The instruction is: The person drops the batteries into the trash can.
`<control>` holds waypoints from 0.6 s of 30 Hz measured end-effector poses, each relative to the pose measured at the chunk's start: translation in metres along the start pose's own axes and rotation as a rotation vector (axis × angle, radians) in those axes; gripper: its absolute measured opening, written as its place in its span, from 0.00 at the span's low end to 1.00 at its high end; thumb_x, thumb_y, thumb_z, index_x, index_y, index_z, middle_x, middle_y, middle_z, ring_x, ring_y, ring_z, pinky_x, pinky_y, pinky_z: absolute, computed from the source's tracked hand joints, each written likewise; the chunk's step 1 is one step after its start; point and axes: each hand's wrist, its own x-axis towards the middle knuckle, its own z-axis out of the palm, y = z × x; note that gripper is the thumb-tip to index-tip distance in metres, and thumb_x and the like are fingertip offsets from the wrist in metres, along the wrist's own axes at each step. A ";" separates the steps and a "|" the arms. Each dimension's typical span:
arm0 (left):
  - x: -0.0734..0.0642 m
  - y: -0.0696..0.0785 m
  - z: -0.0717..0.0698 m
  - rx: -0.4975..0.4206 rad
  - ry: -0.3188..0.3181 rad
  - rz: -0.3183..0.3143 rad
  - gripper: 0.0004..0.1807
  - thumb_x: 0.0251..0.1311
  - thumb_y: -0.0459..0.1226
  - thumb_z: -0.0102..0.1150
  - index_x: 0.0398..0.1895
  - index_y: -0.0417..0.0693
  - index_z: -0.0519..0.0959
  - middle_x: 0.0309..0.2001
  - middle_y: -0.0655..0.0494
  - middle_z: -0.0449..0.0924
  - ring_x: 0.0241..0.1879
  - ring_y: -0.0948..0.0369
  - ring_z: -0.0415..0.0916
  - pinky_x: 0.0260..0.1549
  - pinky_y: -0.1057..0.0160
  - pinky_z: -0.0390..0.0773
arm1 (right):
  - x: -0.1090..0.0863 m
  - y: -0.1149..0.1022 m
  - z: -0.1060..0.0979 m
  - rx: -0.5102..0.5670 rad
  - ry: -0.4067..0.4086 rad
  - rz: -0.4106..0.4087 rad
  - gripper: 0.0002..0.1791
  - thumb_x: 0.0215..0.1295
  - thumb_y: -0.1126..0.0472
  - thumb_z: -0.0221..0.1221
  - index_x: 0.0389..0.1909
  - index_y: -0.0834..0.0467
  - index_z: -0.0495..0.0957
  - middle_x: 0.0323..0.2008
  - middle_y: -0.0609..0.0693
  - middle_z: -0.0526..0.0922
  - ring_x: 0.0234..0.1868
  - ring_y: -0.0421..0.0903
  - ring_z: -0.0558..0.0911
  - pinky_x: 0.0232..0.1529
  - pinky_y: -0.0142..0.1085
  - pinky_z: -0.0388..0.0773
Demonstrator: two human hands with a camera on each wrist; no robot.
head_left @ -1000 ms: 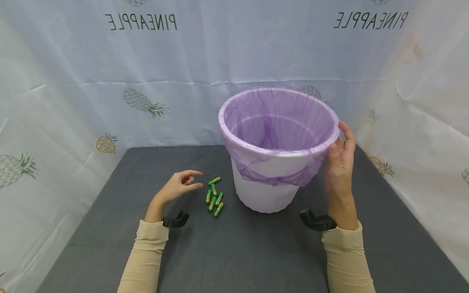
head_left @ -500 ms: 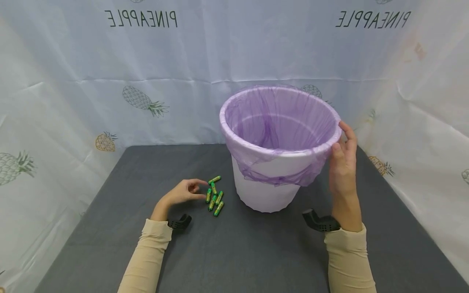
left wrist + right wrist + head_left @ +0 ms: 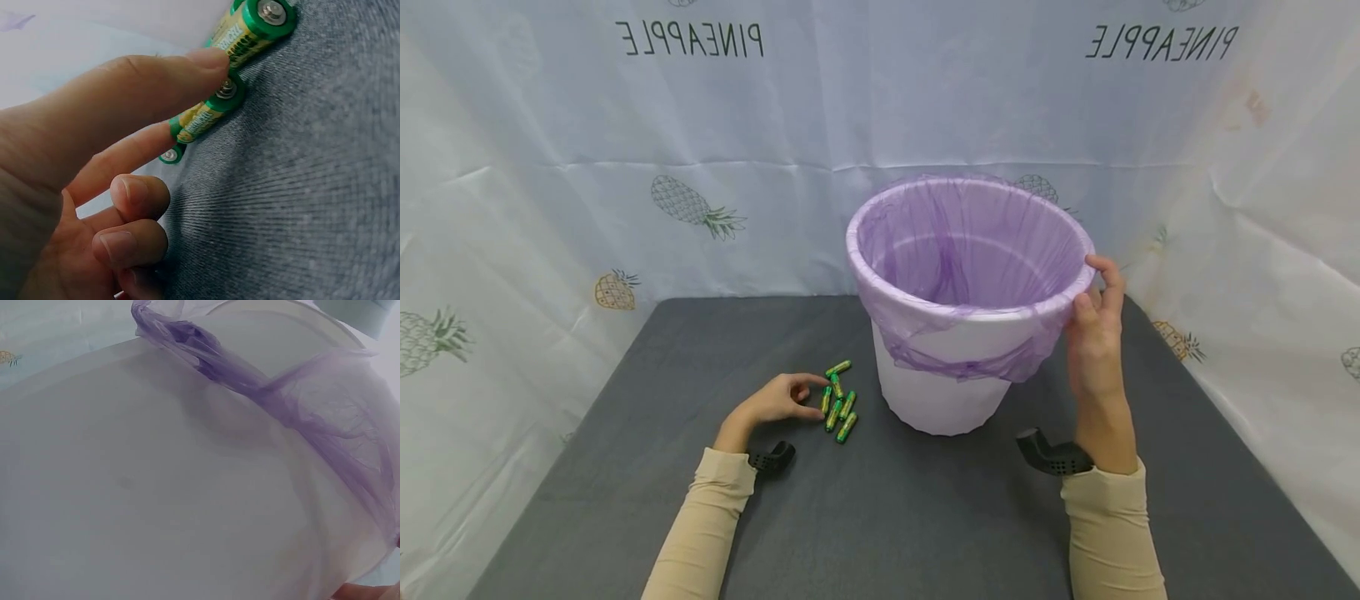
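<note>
Several green-and-yellow batteries (image 3: pixel 847 406) lie in a loose cluster on the dark cloth. My left hand (image 3: pixel 781 400) is at the cluster's left side, thumb and index finger at the two ends of the leftmost battery (image 3: pixel 203 122), pinching it lengthwise. In the left wrist view the other fingers curl loosely near the cloth. A white trash bin (image 3: pixel 940 404) stands to the right of the batteries, lined with a thin purple bag (image 3: pixel 970 367) folded over its rim. My right hand (image 3: pixel 1097 333) grips the bin's right rim; the right wrist view mostly shows the bin's wall.
Dark grey cloth (image 3: pixel 895 517) covers the table. Behind it and at both sides hang white curtains (image 3: pixel 805 233) printed with pineapples. The tall bin takes up the back right of the table.
My left hand has moved right to the batteries, and its thumb and index finger have come to the ends of the leftmost one. The right hand stays at the bin's rim.
</note>
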 end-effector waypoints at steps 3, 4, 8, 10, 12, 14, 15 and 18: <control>0.000 -0.001 0.000 -0.013 -0.005 -0.004 0.30 0.54 0.38 0.69 0.60 0.37 0.73 0.22 0.59 0.58 0.20 0.68 0.54 0.26 0.68 0.61 | -0.001 -0.001 0.000 -0.021 -0.009 0.005 0.23 0.67 0.57 0.58 0.59 0.52 0.62 0.45 0.50 0.74 0.43 0.40 0.74 0.48 0.30 0.70; 0.000 -0.001 0.000 -0.008 -0.004 -0.005 0.30 0.53 0.38 0.69 0.60 0.38 0.74 0.22 0.60 0.59 0.20 0.68 0.54 0.26 0.68 0.61 | -0.001 -0.001 0.001 -0.028 -0.015 0.005 0.23 0.68 0.57 0.58 0.60 0.51 0.62 0.45 0.49 0.74 0.43 0.39 0.73 0.48 0.30 0.70; 0.000 0.002 0.002 0.041 0.011 -0.017 0.30 0.52 0.38 0.70 0.59 0.39 0.75 0.22 0.60 0.60 0.20 0.67 0.55 0.26 0.69 0.61 | -0.001 -0.001 0.002 -0.033 -0.021 0.005 0.23 0.68 0.57 0.58 0.60 0.51 0.62 0.45 0.49 0.73 0.43 0.39 0.73 0.48 0.30 0.70; 0.001 0.004 0.003 0.066 0.018 -0.021 0.30 0.51 0.38 0.71 0.59 0.40 0.75 0.22 0.60 0.60 0.20 0.67 0.55 0.26 0.69 0.61 | -0.001 -0.001 0.002 -0.036 -0.016 0.006 0.23 0.68 0.57 0.58 0.60 0.52 0.62 0.45 0.49 0.73 0.43 0.39 0.73 0.48 0.30 0.70; 0.002 0.003 0.004 0.083 0.024 -0.020 0.30 0.51 0.38 0.71 0.59 0.40 0.76 0.22 0.61 0.60 0.21 0.67 0.55 0.26 0.69 0.61 | -0.001 -0.001 0.001 -0.038 -0.010 0.011 0.23 0.68 0.57 0.58 0.60 0.51 0.62 0.46 0.50 0.73 0.44 0.39 0.73 0.48 0.30 0.70; 0.003 0.003 0.005 0.094 0.029 -0.020 0.31 0.50 0.39 0.72 0.59 0.41 0.76 0.22 0.61 0.60 0.21 0.66 0.56 0.27 0.69 0.61 | -0.001 -0.002 0.000 -0.042 -0.007 0.014 0.23 0.68 0.57 0.57 0.61 0.51 0.61 0.47 0.50 0.73 0.44 0.40 0.73 0.49 0.30 0.70; 0.003 0.002 0.006 0.100 0.033 -0.021 0.31 0.50 0.39 0.72 0.59 0.41 0.76 0.22 0.60 0.60 0.21 0.66 0.56 0.27 0.69 0.61 | -0.001 -0.002 0.000 -0.043 -0.006 0.016 0.23 0.68 0.58 0.57 0.61 0.51 0.61 0.47 0.50 0.73 0.45 0.40 0.73 0.49 0.30 0.70; 0.004 0.001 0.008 0.116 0.043 -0.028 0.30 0.49 0.40 0.73 0.58 0.42 0.77 0.22 0.61 0.61 0.21 0.66 0.56 0.27 0.69 0.61 | -0.002 -0.002 -0.001 -0.046 -0.012 0.019 0.23 0.68 0.58 0.57 0.61 0.51 0.61 0.47 0.50 0.73 0.44 0.40 0.73 0.49 0.30 0.70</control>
